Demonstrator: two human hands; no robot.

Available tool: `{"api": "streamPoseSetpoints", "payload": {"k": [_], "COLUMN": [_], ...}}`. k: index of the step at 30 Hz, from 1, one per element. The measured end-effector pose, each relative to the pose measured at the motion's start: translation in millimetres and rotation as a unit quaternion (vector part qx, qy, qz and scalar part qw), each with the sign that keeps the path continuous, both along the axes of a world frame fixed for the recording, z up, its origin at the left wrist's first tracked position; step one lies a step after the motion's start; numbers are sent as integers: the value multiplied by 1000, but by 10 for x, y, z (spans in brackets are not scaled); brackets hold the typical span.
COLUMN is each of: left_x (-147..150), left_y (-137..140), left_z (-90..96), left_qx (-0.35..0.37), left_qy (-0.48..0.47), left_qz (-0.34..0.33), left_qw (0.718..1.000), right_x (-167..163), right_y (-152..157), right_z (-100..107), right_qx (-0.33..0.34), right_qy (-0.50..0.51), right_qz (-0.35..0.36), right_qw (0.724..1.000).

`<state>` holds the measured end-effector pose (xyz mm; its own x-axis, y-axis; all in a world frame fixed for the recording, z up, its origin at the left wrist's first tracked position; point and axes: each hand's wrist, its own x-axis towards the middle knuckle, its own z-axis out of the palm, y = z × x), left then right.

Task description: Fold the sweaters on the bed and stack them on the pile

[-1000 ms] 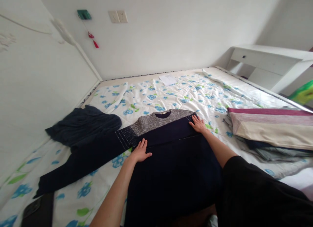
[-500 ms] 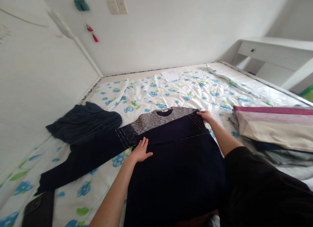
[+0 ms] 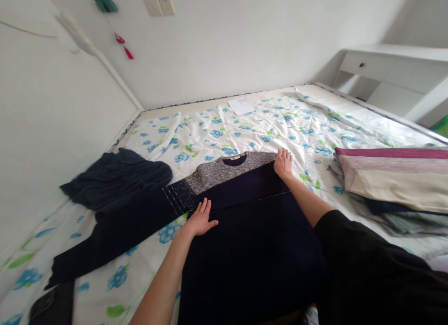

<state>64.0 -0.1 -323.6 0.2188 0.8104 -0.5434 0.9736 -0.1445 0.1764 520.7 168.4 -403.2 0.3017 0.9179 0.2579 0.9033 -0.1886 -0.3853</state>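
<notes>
A dark navy sweater (image 3: pixel 252 241) with a mottled grey yoke lies spread over the bed, its neckline facing away from me. One sleeve (image 3: pixel 115 236) reaches out to the left; the other is folded across the chest. My left hand (image 3: pixel 200 219) rests flat on the body near the left armpit, fingers stretched. At the right shoulder my right hand (image 3: pixel 283 162) lies on the folded edge with its fingers extended. Neither hand grips the cloth.
A crumpled dark garment (image 3: pixel 122 180) lies at the left, touching the sleeve. A stack of folded clothes (image 3: pixel 395 180) is on the right. A black phone (image 3: pixel 52 306) lies at the lower left, and a white paper (image 3: pixel 241 106) near the wall on the flowered bedsheet (image 3: pixel 210 134).
My right hand has gone from pinching the folded sleeve at the right shoulder to lying flat there, slightly further left. My left hand stays on the sweater. The view has shifted slightly.
</notes>
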Motion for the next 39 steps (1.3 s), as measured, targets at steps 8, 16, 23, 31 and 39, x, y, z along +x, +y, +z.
{"api": "streamPoseSetpoints", "payload": {"k": [8, 16, 23, 31, 39], "left_x": [-16, 50, 68, 46, 31], "left_y": [2, 9, 44, 88, 99], "left_z": [-31, 18, -10, -44, -24], "left_qx": [9, 0, 9, 22, 23], "left_qy": [-12, 12, 10, -4, -9], "left_qz": [0, 0, -2, 4, 5], "left_qw": [1000, 1000, 1000, 1000, 1000], "right_x": [-191, 139, 511, 1059, 909], "right_y": [-60, 112, -466, -1325, -1471], "right_z": [-161, 85, 294, 201, 193], "right_qx": [-120, -214, -132, -132, -70], "right_qy": [-25, -5, 61, 145, 22], "right_qz": [135, 115, 90, 179, 191], "right_qw": [983, 970, 985, 964, 979]}}
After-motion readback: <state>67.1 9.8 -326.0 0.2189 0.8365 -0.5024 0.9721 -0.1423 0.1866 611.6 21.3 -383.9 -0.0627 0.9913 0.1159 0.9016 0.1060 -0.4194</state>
